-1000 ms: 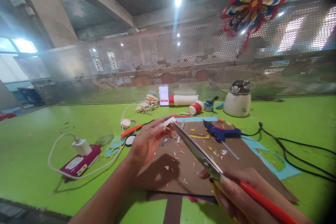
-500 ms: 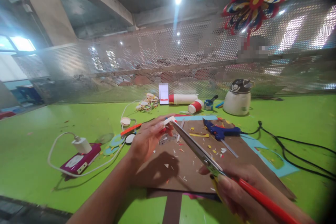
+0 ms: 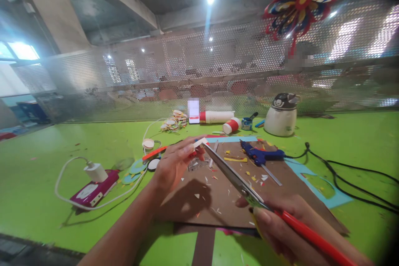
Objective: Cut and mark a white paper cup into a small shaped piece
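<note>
White piece (image 3: 200, 143) hangs above the brown board (image 3: 229, 216)'s far half — pinched between the left hand (image 3: 173, 166)'s thumb and fingers; the right hand (image 3: 274, 228) grips scissors (image 3: 229, 171) above the board, tips at the piece.

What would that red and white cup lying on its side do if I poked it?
The red and white cup would probably roll, because its rounded side is down on the green table. It looks like paper, so it's likely light. Pushed right, it might bump the blue jar close by.
</note>
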Tool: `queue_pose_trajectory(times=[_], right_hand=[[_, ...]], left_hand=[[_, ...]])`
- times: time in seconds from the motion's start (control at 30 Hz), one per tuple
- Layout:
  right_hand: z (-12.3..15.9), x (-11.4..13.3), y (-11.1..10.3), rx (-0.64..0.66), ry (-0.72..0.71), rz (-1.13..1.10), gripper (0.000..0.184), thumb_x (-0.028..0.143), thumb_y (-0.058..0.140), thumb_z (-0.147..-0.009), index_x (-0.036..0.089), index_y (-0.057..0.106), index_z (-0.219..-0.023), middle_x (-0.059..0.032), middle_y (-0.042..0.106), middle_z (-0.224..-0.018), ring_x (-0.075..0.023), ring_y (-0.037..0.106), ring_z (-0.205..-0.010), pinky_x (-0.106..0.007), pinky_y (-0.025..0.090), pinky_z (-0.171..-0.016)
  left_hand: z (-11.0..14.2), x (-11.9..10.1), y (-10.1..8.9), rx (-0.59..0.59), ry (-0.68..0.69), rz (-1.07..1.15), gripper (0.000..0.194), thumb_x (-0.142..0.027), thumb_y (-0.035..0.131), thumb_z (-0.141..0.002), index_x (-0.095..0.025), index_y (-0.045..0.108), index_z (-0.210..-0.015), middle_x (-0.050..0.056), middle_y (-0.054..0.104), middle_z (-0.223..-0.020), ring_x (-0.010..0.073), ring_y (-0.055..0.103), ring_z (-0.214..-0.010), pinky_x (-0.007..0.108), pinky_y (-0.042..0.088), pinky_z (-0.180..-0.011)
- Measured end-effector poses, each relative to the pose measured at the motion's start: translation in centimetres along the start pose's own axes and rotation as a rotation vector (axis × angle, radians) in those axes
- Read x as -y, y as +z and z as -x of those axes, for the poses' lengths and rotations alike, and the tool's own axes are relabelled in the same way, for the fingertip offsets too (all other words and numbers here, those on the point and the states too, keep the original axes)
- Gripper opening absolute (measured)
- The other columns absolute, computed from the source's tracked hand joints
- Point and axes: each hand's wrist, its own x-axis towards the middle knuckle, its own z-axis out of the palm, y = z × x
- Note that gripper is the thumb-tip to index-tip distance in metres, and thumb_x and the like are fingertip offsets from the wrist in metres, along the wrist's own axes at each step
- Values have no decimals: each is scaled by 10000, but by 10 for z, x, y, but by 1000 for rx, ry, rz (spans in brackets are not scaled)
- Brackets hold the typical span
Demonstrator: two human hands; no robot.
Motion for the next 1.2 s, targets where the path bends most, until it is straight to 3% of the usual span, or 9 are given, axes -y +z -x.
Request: queue_pose_trajectory(times=[0.37, 0.5, 0.67, 0.8, 0.9, 1.1, 1.2], right_hand=[[-7, -1, -6, 134, -133, 46, 690, 794, 367, -829, 169, 660, -837, 50, 400, -508, -88, 373, -458, -225, 297, -453], [-10, -5, -7, 112, -169, 115, 603, 715, 379, -878, 187, 665, -818, 45, 407, -502, -102, 389, -451, -236, 295, -444], [-10, -6, -6, 37, -271, 201, 439, 577, 478, -879, 208, 716, -868, -11, 589, -619, -149, 512, -545, -251, 373, -513], [-10, -3, -6, 109, -377, 274, 413, 568, 552, -831, 200, 709, -731, -22, 626, -599, -160, 548, -552, -230, 402, -497], [-12, -3, -8, 124, -382, 304, 391, 517, 519, -862, 192, 713, -767, -18, 648, -604, -146, 551, -533, -212, 411, -482], [-21, -19, -11, -147, -371, 376, 399, 496, 458, -910, 210, 736, -920, -32, 700, -710, -185, 617, -587, -260, 456, -505], [-28, -28, -15, -286, -331, 445, 437, 502, 463, -909, 184, 704, -1088, -74, 754, -837, -239, 683, -698, -307, 511, -599]], left_hand=[[0, 1, 1, -37, -10, 6, 324, -335, 699, -755, -152, 779, -1011, 109, 733, -897, 185, 604, -764, 304, 493, -719], [0, 2, 2, -66, 3, -11, 333, -343, 714, -745, -167, 777, -1020, 100, 731, -881, 180, 602, -766, 303, 486, -726], [-2, 3, 1, -135, 38, -42, 304, -347, 715, -752, -180, 783, -997, 86, 726, -874, 175, 596, -784, 301, 483, -738], [-3, 2, -1, -155, 26, -33, 322, -341, 730, -736, -172, 779, -1006, 96, 732, -871, 183, 600, -792, 302, 482, -729], [-2, 0, -2, -114, -8, 17, 347, -352, 734, -733, -161, 772, -1020, 107, 738, -903, 195, 616, -804, 313, 490, -744], [-1, 2, -1, -64, -30, 117, 360, -371, 660, -801, -113, 750, -1036, 145, 731, -968, 227, 633, -838, 340, 511, -743], [-2, 2, 0, -77, -37, 162, 345, -346, 618, -827, -92, 743, -1024, 151, 726, -966, 222, 634, -843, 336, 518, -742]])
